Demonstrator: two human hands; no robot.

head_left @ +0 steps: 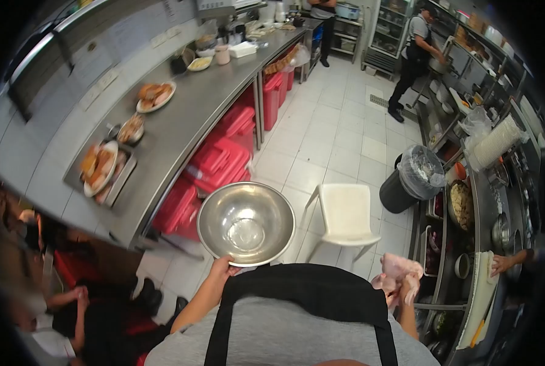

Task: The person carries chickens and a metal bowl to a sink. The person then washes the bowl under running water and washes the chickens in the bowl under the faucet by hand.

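Note:
A large steel bowl (246, 223), with nothing in it, is held out in front of the black apron. My left hand (222, 268) grips its near rim, fingers closed on the edge. Off to the right, beside the apron, my right hand (408, 293) is closed round a pale pink piece of raw meat (400, 268), which looks like poultry and hides part of the hand. Beyond the bowl and to its right stands a white plastic chair (346, 210).
Plates of food stand on the steel counter (181, 122) at left, above red bins (217, 160). A lined trash bin (411, 180) stands right of the chair. Shelves line the right. Two people stand farther back; others sit lower left. Another person's hand (502, 264) reaches in at right.

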